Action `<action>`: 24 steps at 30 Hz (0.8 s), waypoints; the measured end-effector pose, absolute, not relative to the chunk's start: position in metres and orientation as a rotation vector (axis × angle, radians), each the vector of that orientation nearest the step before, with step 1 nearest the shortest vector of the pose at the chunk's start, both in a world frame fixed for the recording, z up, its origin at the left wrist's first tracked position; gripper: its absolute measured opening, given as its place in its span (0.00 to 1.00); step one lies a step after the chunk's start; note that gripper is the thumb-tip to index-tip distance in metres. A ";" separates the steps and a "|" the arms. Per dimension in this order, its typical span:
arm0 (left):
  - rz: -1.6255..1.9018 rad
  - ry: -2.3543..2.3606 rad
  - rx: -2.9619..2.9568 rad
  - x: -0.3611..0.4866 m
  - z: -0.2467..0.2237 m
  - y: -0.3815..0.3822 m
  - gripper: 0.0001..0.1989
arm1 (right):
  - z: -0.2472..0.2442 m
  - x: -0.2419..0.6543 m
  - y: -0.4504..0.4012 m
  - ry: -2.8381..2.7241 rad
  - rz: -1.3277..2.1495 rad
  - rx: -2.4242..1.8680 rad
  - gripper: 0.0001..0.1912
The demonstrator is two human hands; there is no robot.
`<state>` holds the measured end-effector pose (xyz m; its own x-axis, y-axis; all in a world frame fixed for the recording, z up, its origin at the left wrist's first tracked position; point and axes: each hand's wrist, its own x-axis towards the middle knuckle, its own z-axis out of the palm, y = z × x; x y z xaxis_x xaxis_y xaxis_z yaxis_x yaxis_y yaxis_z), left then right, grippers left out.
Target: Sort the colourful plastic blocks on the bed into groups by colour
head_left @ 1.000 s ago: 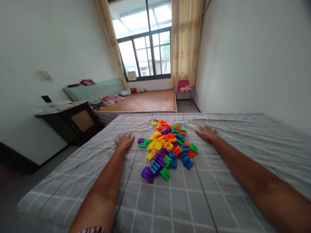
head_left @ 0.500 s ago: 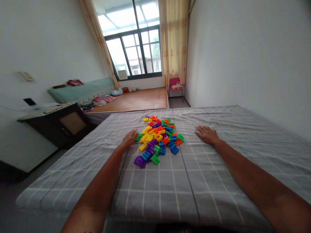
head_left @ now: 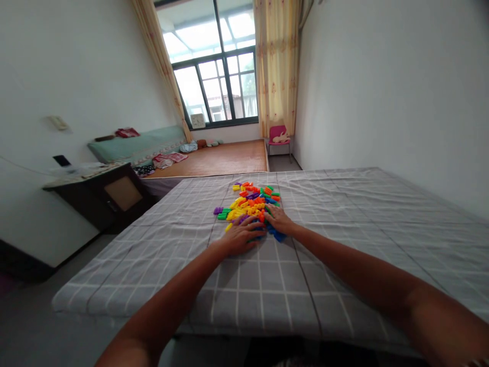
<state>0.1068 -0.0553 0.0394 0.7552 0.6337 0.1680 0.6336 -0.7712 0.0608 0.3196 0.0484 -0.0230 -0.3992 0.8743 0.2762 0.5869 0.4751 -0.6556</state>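
A heap of colourful plastic building pieces (head_left: 250,206) in yellow, orange, purple, green and blue lies on a grey checked cloth (head_left: 263,285). My left hand (head_left: 244,235) rests over the near side of the heap, fingers spread and stretched to the right, covering some purple and blue pieces. From the right, my right hand (head_left: 278,220) reaches against the heap with its fingers extended, touching blue and orange pieces. Neither hand grips a piece that I can see. A purple piece (head_left: 218,210) and green ones (head_left: 223,215) stick out at the heap's left edge.
Beyond the cloth-covered surface is a bed with a brown mat (head_left: 237,157) and clothes on it. A dark cabinet (head_left: 99,193) stands at the left. A pink chair (head_left: 279,136) is by the curtain, and a white wall (head_left: 393,92) runs along the right.
Both hands have come inward onto the heap: the left from its left side to its near side, the right from the bare cloth. The near pieces are pushed closer or covered. The view has shifted slightly.
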 end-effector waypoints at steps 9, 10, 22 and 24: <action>0.359 1.222 2.846 0.078 0.052 -0.060 0.17 | -0.009 0.411 0.069 -2.114 0.217 -1.577 0.31; 0.366 1.192 2.855 0.082 0.052 -0.062 0.16 | -0.013 0.438 0.071 -2.067 0.134 -1.768 0.31; 0.314 1.125 2.970 0.123 0.049 -0.054 0.18 | -0.034 0.530 0.051 -2.051 0.054 -2.220 0.33; 0.491 1.205 2.929 0.114 0.047 -0.049 0.17 | -0.035 0.527 0.052 -2.054 0.054 -2.207 0.34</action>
